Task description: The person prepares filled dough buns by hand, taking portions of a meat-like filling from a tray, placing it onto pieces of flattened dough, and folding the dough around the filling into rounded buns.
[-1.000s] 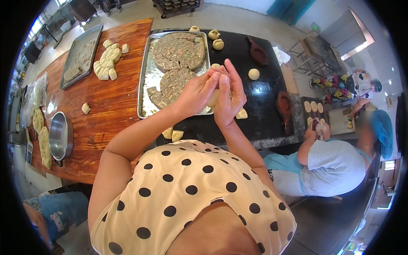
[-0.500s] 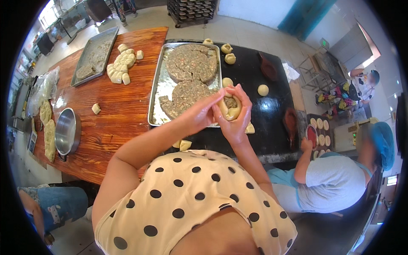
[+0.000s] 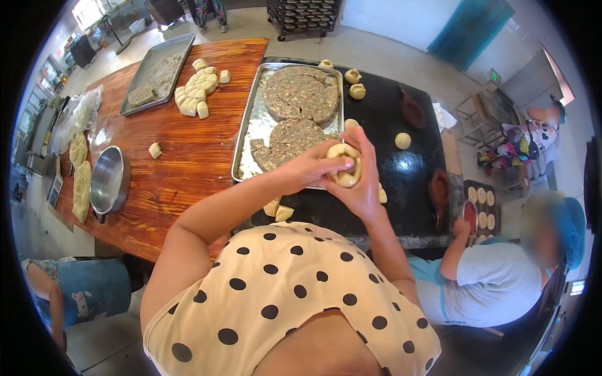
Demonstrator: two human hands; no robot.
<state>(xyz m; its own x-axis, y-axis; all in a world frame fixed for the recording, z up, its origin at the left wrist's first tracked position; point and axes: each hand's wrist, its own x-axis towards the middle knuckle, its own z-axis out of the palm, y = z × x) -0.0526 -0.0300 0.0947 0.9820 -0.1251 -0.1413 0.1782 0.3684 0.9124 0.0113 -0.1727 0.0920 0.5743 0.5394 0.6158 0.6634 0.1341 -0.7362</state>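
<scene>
Above the near right part of the large tray, both hands hold one cup of pale dough. My right hand curls around its right side and underneath. With its thumb pressed into the opening, my left hand closes on the left side; whatever lies inside is mostly hidden by that thumb. Two thick rounds of speckled filling, a far one and a nearer one, lie in the tray. Just beyond my hands sits a dough ball. Cut dough pieces lie by my left forearm.
Right on the black tabletop are a dough ball, filled balls and two brown wooden tools. Left are dough pieces, a second tray and a steel bowl. A co-worker holds a bowl of red stuff beside round pastries.
My left thumb has moved into the dough's opening, and the filling seen there before is now covered. The dough's rim looks more drawn in. The whole view has shifted slightly.
</scene>
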